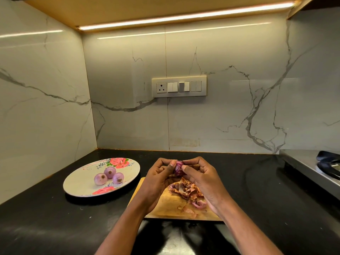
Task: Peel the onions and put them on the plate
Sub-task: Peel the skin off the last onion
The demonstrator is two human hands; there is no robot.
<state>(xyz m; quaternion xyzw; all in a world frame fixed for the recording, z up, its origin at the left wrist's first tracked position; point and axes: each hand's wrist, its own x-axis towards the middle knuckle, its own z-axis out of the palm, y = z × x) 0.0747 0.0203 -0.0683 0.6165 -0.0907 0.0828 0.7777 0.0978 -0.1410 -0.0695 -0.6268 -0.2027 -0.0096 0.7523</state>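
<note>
A small purple onion (pixel 178 168) is held above the wooden cutting board (pixel 165 205) between both hands. My left hand (pixel 158 178) grips it from the left with the thumb on top. My right hand (pixel 199 178) pinches it from the right with thumb and fingertips. A heap of dry brown and purple onion skins (pixel 185 190) lies on the board under the hands. To the left, a flowered plate (pixel 79 186) carries three peeled onions (pixel 109 175).
The black counter (pixel 257 190) runs to a marble backsplash with a switch panel (pixel 179 86). A marble side wall closes the left. A steel stove (pixel 312 168) with a dark burner part sits at the right edge.
</note>
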